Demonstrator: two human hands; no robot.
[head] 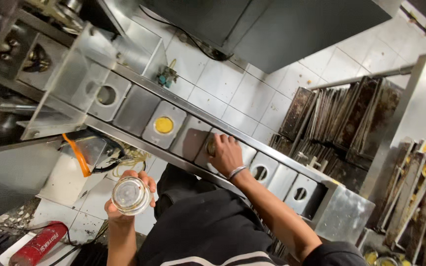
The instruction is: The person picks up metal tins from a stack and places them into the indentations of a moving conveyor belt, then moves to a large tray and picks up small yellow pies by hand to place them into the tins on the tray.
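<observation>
— Nearest of all: dark garment (208,231), low in the middle. Just left of it, left hand (124,204) wrapped round a clear round cup (131,195), fingers closed on its wall, mouth or base turned up at the camera.

— And the other?

— Right hand (225,153), farther off, palm down on a square metal mould (204,148) in the long steel track (134,81). Fingers bent over the mould's round opening. Pinching something small or merely pressing, impossible to tell; fingertips hide it. Silver bracelet (236,172) at the wrist.

— Neighbours in the row?

— To the left, one mould away, a mould with a yellow disc (163,124). To the right, moulds with bare round holes (260,172). Far right, stacked dark baking trays (341,118) leaning at the tiled wall. Near left, a red canister (38,245) on the floor.

— Tips for doing it well?

— Probably best to hold the cup level and close beside the track, well clear of the orange cable (77,157). Best also to press squarely over the opening, not on the mould's rim, to avoid tipping it in the row.
</observation>
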